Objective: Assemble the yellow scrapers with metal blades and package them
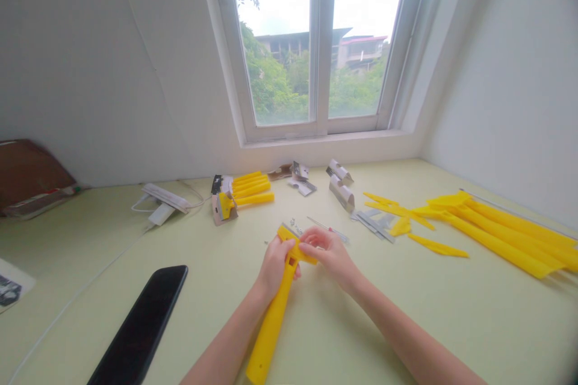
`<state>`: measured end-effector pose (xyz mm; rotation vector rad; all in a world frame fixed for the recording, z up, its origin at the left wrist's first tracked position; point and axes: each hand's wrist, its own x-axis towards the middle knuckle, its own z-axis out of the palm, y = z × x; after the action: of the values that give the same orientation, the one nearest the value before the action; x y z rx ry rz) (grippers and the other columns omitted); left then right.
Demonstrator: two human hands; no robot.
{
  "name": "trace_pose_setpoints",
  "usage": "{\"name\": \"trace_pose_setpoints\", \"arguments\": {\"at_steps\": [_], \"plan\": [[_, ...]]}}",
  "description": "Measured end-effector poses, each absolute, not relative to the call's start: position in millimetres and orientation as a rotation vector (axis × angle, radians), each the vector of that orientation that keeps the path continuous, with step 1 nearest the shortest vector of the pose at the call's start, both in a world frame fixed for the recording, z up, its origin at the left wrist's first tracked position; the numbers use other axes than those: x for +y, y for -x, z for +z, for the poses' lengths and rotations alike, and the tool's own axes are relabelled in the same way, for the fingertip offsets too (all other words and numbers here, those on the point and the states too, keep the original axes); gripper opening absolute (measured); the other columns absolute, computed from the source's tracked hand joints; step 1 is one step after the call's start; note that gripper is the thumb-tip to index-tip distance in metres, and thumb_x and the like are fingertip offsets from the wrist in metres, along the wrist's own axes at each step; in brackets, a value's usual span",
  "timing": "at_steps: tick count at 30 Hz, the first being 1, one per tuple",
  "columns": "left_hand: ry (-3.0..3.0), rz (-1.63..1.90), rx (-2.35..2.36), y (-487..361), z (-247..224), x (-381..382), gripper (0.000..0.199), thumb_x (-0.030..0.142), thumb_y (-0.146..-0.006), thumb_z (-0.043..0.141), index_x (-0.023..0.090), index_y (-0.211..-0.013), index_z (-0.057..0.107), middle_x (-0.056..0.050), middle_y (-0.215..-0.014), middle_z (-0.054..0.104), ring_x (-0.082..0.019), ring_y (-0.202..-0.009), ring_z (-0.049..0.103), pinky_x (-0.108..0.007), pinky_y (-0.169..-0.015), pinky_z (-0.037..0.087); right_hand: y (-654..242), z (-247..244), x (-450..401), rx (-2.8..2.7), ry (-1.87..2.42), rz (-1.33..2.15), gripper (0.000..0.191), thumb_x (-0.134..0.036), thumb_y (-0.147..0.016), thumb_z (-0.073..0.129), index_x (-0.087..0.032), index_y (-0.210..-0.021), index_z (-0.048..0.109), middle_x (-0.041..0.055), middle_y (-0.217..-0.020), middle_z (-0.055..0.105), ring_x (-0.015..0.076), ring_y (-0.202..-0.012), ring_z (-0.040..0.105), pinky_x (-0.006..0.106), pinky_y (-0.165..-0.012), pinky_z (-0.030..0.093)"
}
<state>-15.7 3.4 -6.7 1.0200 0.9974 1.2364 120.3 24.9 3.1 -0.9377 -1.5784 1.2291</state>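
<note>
A yellow scraper (276, 313) with a long handle is in front of me, its wide head pointing away and its handle slanting toward the near edge. My left hand (274, 261) is wrapped around the scraper just below the head, thumb on top. The curled, pinched fingers of my right hand (326, 251) rest at the right side of the head; whatever is between the fingertips is hidden. Just beyond the head lie several small metal screws (295, 225). Past my right hand is a thin screwdriver (327, 227), partly covered by the hand.
At right lie long yellow handles (501, 231), loose yellow pieces (438, 246) and grey metal strips (374, 225). Packaged scrapers (246, 189) and folded cards (342, 192) sit near the window. A phone (139, 325) and a power strip (166, 197) with cables are on the left.
</note>
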Motion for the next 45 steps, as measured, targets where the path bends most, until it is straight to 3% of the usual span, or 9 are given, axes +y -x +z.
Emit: {"name": "trace_pose_setpoints", "arguments": {"at_steps": [14, 19, 31, 45], "plan": [[-1.083, 1.213, 0.989, 11.1, -2.7, 0.9, 0.021, 0.033, -0.075, 0.042, 0.015, -0.084, 0.046, 0.004, -0.055, 0.049, -0.008, -0.033, 0.044, -0.02, -0.033, 0.032, -125.1, 11.1, 28.4, -1.566, 0.971, 1.115, 0.019, -0.034, -0.072, 0.055, -0.019, -0.082, 0.062, 0.0033, -0.077, 0.065, 0.0178, -0.075, 0.059, 0.029, -0.068, 0.046], [-1.086, 1.167, 0.948, 9.3, 1.1, -4.0, 0.018, 0.031, -0.076, 0.04, 0.015, -0.084, 0.045, 0.003, -0.058, 0.049, -0.008, -0.034, 0.045, -0.02, -0.033, 0.032, -134.8, 21.3, 28.6, -1.673, 1.056, 1.093, 0.021, -0.036, -0.071, 0.055, -0.018, -0.071, 0.067, 0.0029, -0.072, 0.066, 0.0178, -0.07, 0.058, 0.028, -0.066, 0.044], [-1.107, 1.117, 0.914, 11.5, -2.0, -3.7, 0.016, 0.029, -0.077, 0.04, 0.016, -0.085, 0.045, 0.002, -0.059, 0.051, -0.009, -0.035, 0.047, -0.021, -0.034, 0.034, -135.5, 27.7, 25.9, -1.739, 1.043, 1.224, 0.017, -0.029, -0.07, 0.054, -0.017, -0.069, 0.066, 0.0011, -0.067, 0.063, 0.0151, -0.065, 0.055, 0.026, -0.061, 0.042], [-1.166, 1.113, 0.919, 9.7, -0.5, -5.6, 0.018, 0.029, -0.079, 0.039, 0.015, -0.088, 0.046, 0.004, -0.057, 0.048, -0.007, -0.034, 0.044, -0.019, -0.033, 0.033, -133.1, 27.2, 23.2, -1.76, 1.084, 1.141, 0.019, -0.026, -0.071, 0.051, -0.015, -0.065, 0.066, 0.002, -0.067, 0.064, 0.0154, -0.068, 0.055, 0.025, -0.063, 0.041]]}}
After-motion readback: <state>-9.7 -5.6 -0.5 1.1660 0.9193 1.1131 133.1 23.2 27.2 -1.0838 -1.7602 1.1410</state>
